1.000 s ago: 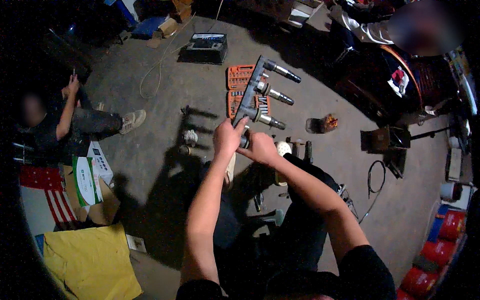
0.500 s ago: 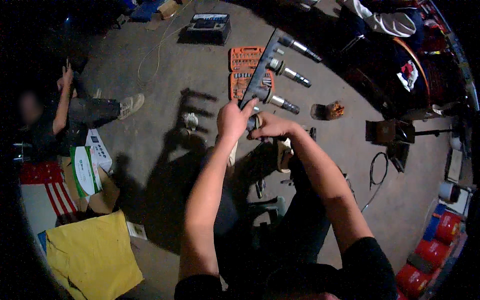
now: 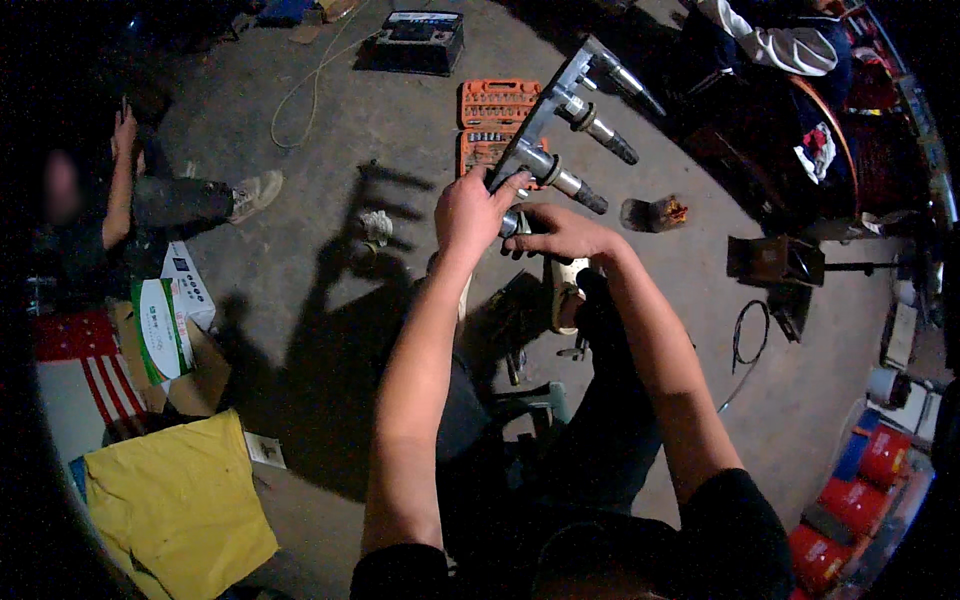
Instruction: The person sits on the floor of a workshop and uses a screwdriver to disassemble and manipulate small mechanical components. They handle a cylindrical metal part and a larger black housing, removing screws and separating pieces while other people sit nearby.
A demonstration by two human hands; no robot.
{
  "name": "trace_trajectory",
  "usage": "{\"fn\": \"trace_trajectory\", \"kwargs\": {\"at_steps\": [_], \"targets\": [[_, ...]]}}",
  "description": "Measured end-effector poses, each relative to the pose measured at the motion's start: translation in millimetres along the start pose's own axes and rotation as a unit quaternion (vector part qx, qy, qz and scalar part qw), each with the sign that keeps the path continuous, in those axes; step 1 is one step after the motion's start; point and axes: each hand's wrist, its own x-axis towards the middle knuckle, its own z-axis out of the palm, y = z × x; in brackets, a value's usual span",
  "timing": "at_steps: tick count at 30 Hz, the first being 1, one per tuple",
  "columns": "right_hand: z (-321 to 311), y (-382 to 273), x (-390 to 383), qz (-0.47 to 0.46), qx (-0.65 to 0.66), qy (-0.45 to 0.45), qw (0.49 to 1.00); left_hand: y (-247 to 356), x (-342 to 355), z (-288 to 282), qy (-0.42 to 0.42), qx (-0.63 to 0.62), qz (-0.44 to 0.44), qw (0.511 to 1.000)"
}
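A long grey ignition coil pack (image 3: pixel 541 118), a bar with several stems ending in dark tips, is held up at a slant in front of me. My left hand (image 3: pixel 472 217) is wrapped round its lower end, the thumb lying along the bar. Close beside it, my right hand (image 3: pixel 565 232) curls its fingers round the nearest stem, which is mostly hidden by the hand. The other stems point away to the right, untouched. Behind the bar, an open orange socket set (image 3: pixel 483 148) lies on the floor, partly covered by the pack.
A car battery (image 3: pixel 412 42) stands at the far end. A seated person (image 3: pixel 120 200) is at left, above cartons (image 3: pixel 165 325) and a yellow sheet (image 3: pixel 180 505). At right are a metal stand (image 3: pixel 775 262), a black cable (image 3: pixel 752 335) and red containers (image 3: pixel 850 500).
The coil pack has tilted, its far end shifting up and right, showing more of its stem side. My right hand has turned slightly on the nearest stem, its fingers less tightly curled.
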Motion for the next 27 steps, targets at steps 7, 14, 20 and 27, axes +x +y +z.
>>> {"fn": "trace_trajectory", "kwargs": {"at_steps": [7,14,20,27], "targets": [[11,-8,-17,0.038,-0.248,0.111,0.962,-17,0,23,-0.001,-0.035,-0.073,0.997],[1,-34,-18,-0.148,-0.252,0.372,0.881,-51,13,36,-0.071,-0.348,-0.298,0.886],[-25,-38,-30,-0.142,-0.205,0.466,0.849,-91,20,2,-0.007,-0.725,-0.342,0.597],[-44,-24,-96,-0.057,-0.125,0.497,0.857,-314,-42,-22,0.237,-0.624,-0.467,0.580]]}}
